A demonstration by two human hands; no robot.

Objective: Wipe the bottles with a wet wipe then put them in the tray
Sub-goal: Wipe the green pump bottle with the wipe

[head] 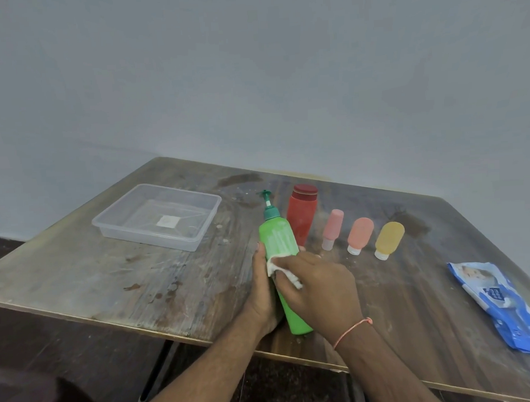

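Note:
A green pump bottle [278, 237] is tilted over the table, its base near the front edge. My left hand [262, 290] grips its lower body from the left. My right hand [319, 285] holds a white wet wipe [281, 269] pressed against the bottle's middle. Behind it stands a red bottle [302, 215]. To its right stand a pink small bottle [332, 228], an orange-pink small bottle [360, 234] and a yellow small bottle [389, 239], all cap down. The clear plastic tray [155, 237] sits at the back left with no bottle in it.
A blue wet-wipe pack [497, 302] lies at the table's right edge. The worn wooden table [139, 284] ends at a grey wall behind. A dark floor and a table leg [157, 372] show below the front edge.

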